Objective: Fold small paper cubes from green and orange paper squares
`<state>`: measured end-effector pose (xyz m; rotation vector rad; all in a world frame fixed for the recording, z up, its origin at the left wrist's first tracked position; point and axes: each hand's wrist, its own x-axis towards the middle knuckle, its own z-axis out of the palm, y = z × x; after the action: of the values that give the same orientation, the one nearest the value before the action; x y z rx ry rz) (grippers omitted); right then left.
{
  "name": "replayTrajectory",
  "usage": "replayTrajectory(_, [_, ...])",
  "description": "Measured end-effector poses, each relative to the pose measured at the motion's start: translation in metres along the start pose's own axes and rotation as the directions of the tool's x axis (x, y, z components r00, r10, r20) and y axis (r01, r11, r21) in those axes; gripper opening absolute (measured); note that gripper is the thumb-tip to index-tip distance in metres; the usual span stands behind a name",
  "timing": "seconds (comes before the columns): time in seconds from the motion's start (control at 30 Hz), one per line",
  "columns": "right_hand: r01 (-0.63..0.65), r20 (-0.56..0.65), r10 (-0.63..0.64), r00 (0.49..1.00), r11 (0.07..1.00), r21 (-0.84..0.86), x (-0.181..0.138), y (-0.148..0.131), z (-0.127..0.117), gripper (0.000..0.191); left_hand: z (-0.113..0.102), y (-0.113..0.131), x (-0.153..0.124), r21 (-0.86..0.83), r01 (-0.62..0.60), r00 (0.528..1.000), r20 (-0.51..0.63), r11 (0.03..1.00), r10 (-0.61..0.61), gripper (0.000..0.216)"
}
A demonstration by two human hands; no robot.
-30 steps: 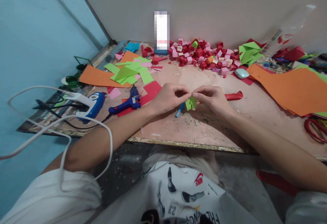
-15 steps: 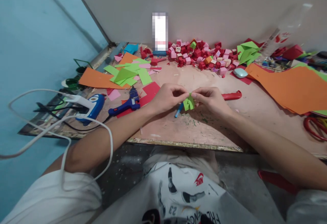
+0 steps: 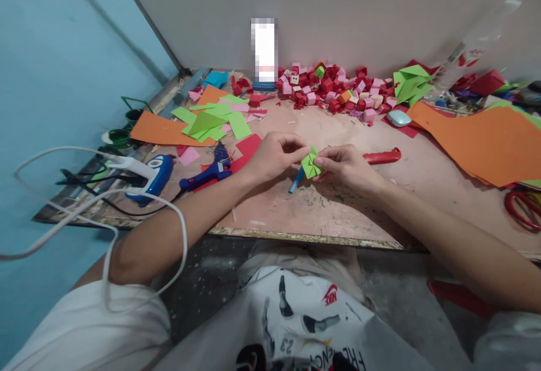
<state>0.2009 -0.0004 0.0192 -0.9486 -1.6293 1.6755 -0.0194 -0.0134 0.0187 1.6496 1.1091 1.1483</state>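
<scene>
A small piece of folded light-green paper [image 3: 311, 163] is held up between my two hands over the table. My left hand [image 3: 282, 155] pinches its left and upper edge with thumb and forefinger. On the other side, my right hand [image 3: 344, 165] grips the paper with its thumb on the front; its other fingers are partly hidden. Creases and flaps show on the side facing me. Just below the paper lies a blue pen-like stick [image 3: 296, 181], its upper end covered. A red-handled tool [image 3: 382, 157] lies beyond my right hand, its other end hidden.
A heap of small red and pink paper cubes [image 3: 333, 86] lies along the back wall. At left are a blue glue gun [image 3: 207, 173], green paper strips [image 3: 209, 123] and a white cable [image 3: 183, 230]. Orange sheets [image 3: 477, 142], a computer mouse [image 3: 399, 118] and red-handled scissors [image 3: 518, 210] lie right.
The green paper has been turned and opened out, so a squarer, creased face shows now. My left fingers have shifted slightly left and down along its edge; both hands still hold it.
</scene>
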Motion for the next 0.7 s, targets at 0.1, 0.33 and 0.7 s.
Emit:
replayTrajectory(0.1, [0.008,0.005,-0.008,1.000,1.000,-0.021,-0.0001,-0.0007,-0.0004,0.043,0.0005,0.0002,0.0001,0.000,0.000,1.000,-0.004,1.000,0.000,0.021])
replayTrajectory(0.33, [-0.066,0.026,0.066,0.997,0.998,-0.015,0.0013,0.0043,-0.0006,0.041,0.0010,-0.0010,0.0019,-0.049,-0.013,0.999,-0.030,0.999,0.012,0.017])
replayTrajectory(0.7, [-0.061,0.079,0.062,0.995,0.998,-0.014,0.0033,0.0060,-0.0028,0.048,-0.0011,-0.0031,0.0043,-0.042,0.001,0.999,-0.044,0.999,-0.003,0.016])
